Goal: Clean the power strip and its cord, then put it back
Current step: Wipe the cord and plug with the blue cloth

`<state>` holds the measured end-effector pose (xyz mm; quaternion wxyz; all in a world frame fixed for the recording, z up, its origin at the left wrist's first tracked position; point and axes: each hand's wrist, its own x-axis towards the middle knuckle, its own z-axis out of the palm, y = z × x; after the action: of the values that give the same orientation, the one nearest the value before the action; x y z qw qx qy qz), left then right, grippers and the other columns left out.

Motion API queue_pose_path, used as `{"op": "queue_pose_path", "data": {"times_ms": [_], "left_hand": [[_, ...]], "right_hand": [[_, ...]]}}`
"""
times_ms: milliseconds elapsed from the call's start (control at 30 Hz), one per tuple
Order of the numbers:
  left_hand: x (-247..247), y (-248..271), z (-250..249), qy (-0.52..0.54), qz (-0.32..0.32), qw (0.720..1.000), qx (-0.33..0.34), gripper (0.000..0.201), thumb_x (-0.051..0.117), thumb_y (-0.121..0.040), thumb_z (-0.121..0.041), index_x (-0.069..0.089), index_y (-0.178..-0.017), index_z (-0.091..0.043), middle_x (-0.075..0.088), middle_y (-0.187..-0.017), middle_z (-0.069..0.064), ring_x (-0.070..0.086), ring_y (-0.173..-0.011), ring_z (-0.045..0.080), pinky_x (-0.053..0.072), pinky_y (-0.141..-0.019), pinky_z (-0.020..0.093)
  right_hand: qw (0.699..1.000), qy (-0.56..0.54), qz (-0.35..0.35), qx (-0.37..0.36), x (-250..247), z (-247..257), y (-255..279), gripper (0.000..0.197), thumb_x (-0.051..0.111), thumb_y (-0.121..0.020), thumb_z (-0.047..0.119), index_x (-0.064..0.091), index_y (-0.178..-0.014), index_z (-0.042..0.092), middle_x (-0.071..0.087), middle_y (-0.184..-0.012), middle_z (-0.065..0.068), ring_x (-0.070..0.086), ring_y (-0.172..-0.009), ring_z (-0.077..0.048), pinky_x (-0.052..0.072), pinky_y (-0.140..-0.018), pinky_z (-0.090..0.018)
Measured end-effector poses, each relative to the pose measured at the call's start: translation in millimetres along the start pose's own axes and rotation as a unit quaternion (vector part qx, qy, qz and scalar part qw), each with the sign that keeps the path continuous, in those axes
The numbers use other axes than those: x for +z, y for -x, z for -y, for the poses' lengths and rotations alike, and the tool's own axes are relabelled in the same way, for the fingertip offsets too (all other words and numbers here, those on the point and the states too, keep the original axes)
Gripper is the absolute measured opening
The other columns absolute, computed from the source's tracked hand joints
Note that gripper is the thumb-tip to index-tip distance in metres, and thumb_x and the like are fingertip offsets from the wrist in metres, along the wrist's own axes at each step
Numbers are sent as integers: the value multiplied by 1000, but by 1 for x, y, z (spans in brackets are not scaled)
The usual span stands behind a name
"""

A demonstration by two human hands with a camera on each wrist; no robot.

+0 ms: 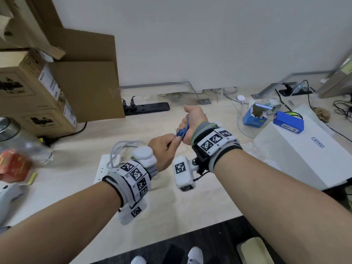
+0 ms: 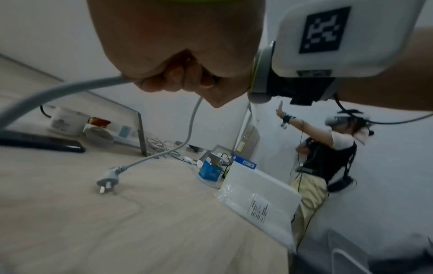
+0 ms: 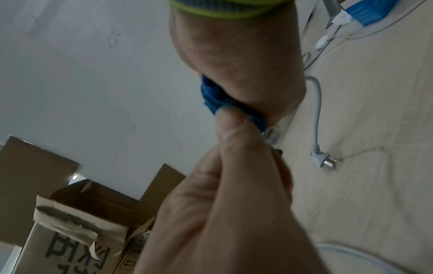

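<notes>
**Cord wiped in mid-air over a pale tabletop**

Surface: light wood-grain tabletop [image 1: 190, 202], running back to a plain white wall [image 1: 209, 35]. Dark floor at the near edge.

Counts: two power strips. A white power strip [image 1: 102, 168] lies flat under the left wrist, with its grey-white cord [image 1: 122, 147] looped beside it. A black power strip [image 1: 150, 108] sits by the wall with two plugs in it. One blue cloth [image 1: 181, 132]. Three cardboard boxes stacked far left [image 1: 32, 96], with a flat cardboard sheet [image 1: 89, 90] leaning behind them.

Hands: right hand [image 1: 192, 122] is fisted round the blue cloth, and the cord runs out of the fist. Left hand [image 1: 165, 151] pinches the cloth's edge with thumb and forefinger, touching the right hand. Both are raised above the tabletop.

The cord's plug [image 2: 106, 180] lies loose on the tabletop, pins bare.

Around: a white flat box [image 1: 297, 155] on the right, a blue carton [image 1: 254, 117] and a blue pack [image 1: 288, 122] behind it, and tangled cables along the wall. A clear bottle [image 1: 24, 149], blurred, stands far left. In the left wrist view a second person [image 2: 328, 152] stands by the wall, one arm raised.
</notes>
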<state>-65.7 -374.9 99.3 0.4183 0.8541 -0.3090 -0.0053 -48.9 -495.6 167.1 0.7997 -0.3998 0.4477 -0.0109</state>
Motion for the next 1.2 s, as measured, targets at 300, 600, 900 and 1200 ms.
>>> {"op": "queue_pose_path", "data": {"times_ms": [300,600,900,1200], "left_hand": [[-33,35,75,-287,288,892,199,56,8,-90,-57,45,-66,-23,61,-64,3,56,-60,29,46,-65,34],[-9,28,25,-60,253,964,-50,18,50,-93,-36,55,-105,-24,64,-78,-7,59,-71,7,46,-70,25],[-11,16,10,26,151,984,-93,36,43,-94,-28,58,-62,-22,52,-59,-4,48,-57,12,42,-60,26],[4,2,-4,21,60,995,-83,31,27,-83,-37,37,-56,-26,44,-52,-8,46,-57,23,35,-57,30]], "right_hand": [[997,35,-63,-30,-26,13,-6,21,56,-90,26,49,-81,8,44,-72,-4,28,-48,-16,29,-45,-24],[998,9,-35,-47,-16,8,1,26,58,-89,26,43,-75,10,39,-55,-5,26,-38,-14,25,-40,-17],[996,-47,-42,-59,-26,18,-6,38,58,-88,30,32,-64,17,22,-50,3,19,-31,-14,24,-37,-17],[999,-5,-11,-39,3,-20,12,21,61,-86,25,45,-79,13,32,-46,1,26,-37,-15,27,-42,-22]]}}
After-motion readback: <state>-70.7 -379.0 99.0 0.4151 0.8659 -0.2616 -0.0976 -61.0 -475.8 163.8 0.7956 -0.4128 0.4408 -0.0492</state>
